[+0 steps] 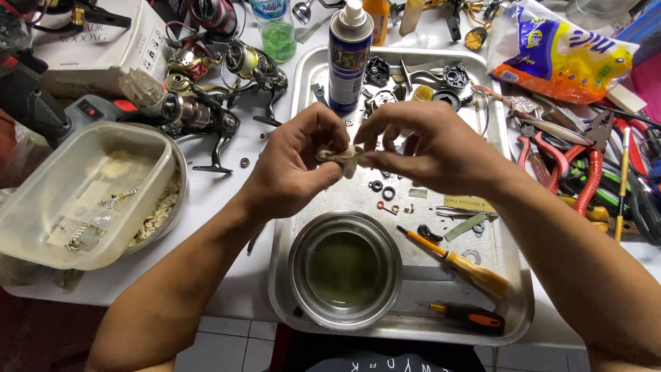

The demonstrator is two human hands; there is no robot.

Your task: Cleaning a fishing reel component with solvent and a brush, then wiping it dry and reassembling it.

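Pinching a small wad of pale cloth (342, 157) between them, the left hand (292, 165) and right hand (430, 148) were both closed on it above the metal tray (513, 275). Whatever it wrapped was hidden. A firm, short rubbing grip seemed best, kept over the tray so anything dropped would land there. Open room was scant: a spray can (349, 55) stood just beyond, a steel bowl (344, 269) below, and loose washers (383, 193) lay near.
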